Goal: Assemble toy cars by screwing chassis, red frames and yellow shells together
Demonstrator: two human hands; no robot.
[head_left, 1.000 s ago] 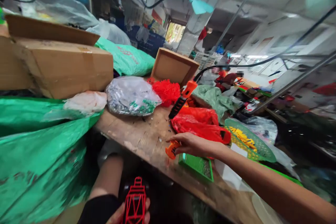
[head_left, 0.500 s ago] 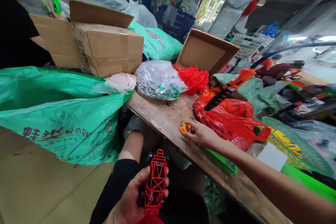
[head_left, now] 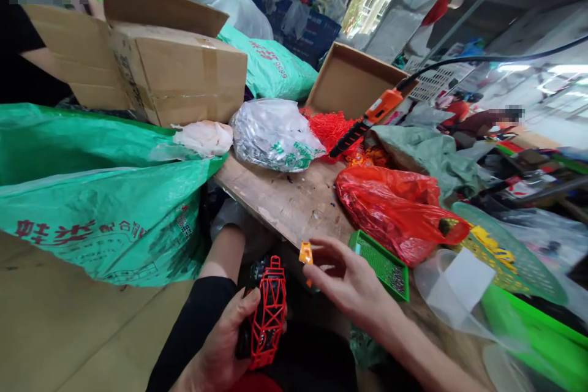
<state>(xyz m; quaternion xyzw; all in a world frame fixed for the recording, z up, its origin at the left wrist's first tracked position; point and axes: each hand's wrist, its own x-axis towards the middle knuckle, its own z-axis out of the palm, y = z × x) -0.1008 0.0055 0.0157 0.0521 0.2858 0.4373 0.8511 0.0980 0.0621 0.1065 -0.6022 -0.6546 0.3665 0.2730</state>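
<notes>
My left hand [head_left: 223, 337] is wrapped round a toy car [head_left: 269, 312] with a red lattice frame and dark wheels, held upright over my lap. To the right of the car, my right hand [head_left: 356, 278] pinches a small orange plastic part [head_left: 305, 253] between thumb and fingers, just off the table's front edge. The part and the car are apart. Fingers hide some of the orange part, so its full shape does not show.
An electric screwdriver [head_left: 383, 105] hangs above the wooden table [head_left: 294, 193]. On it lie a red plastic bag [head_left: 386, 208], a green tray [head_left: 405, 291] with small metal pieces and a clear bag [head_left: 275, 135]. A green sack [head_left: 114, 214] stands left, beside cardboard boxes [head_left: 197, 82].
My right hand has come off the tabletop toward me with the orange part, nearer the toy car. The green tray shows more fully. The hanging screwdriver has swung left and up in view.
</notes>
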